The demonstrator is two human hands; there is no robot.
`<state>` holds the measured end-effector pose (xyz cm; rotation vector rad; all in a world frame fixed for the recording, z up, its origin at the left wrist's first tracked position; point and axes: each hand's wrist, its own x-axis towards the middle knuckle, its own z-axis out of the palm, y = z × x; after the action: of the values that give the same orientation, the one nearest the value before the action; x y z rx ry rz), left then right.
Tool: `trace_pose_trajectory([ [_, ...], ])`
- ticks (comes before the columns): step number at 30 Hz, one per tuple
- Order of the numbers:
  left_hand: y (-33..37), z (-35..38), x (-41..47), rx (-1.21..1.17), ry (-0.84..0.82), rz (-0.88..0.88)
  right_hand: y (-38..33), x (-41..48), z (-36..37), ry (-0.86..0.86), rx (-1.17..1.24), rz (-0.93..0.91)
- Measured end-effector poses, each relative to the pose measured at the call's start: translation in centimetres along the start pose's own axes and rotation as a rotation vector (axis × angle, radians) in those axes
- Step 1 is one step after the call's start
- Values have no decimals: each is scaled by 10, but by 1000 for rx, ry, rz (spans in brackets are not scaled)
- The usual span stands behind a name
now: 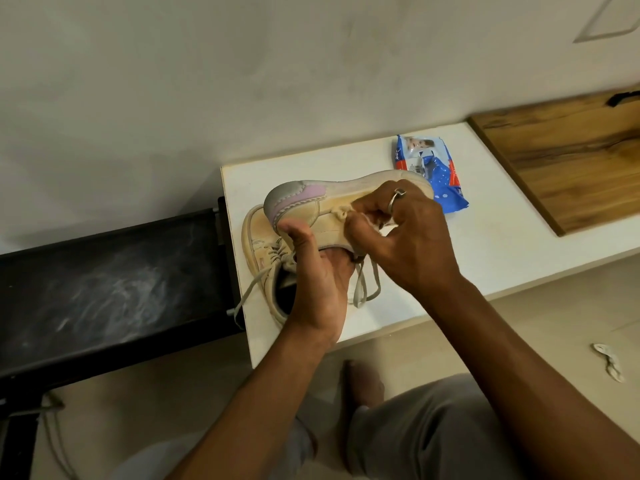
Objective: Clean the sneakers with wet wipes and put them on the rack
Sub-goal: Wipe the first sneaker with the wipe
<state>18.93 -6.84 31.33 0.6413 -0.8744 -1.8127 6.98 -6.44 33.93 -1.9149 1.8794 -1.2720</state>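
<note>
Above table (485,220): sneaker (322,202), maybe wipe (341,213)

Place: a home interior is indicated | Evidence: a plain plastered wall (173,81), a low white bench top (311,161) set against it, a dusty black rack (104,271) just beside that, a wood-grain panel (571,161) and a beige floor (571,306) are seen | Household items: a worn sneaker (311,199) and a pack of wet wipes (440,174) are noted

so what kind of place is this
Likely a home entryway: a black rack beside a low white shelf, a sneaker and a wipes pack lying on it, plain wall behind.
</note>
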Motion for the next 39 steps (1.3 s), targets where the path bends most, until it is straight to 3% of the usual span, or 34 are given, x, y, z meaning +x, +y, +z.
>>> trace_pose_trajectory([
  [5, -1, -2, -1, -44, 22, -32, -11, -7, 4, -76, 22, -147],
  [9, -1, -1, 0, -3, 10, -1, -3, 0, 2, 11, -22, -8],
  [13, -2, -2, -1, -13, 5, -29, -13, -7, 2, -109, 36, -145],
  [19, -2, 1, -1, -3, 1, 4, -2, 0, 0, 7, -27, 45],
  [24, -5, -1, -2, 32, -2, -43, -14, -5, -4, -161, 65, -88],
  [28, -3, 1, -2, 34, -24, -12, -6, -1, -5, -9, 33, 67],
  [33, 0, 0, -2, 47, -34, -30, -13, -8, -6, -142, 100, -37],
  [37, -2, 0, -2, 31, -1, -15, -2, -2, -5, -5, 54, 82],
  [39, 0, 1, -2, 28, 7, -31, -6, -3, -3, -28, 87, 19],
])
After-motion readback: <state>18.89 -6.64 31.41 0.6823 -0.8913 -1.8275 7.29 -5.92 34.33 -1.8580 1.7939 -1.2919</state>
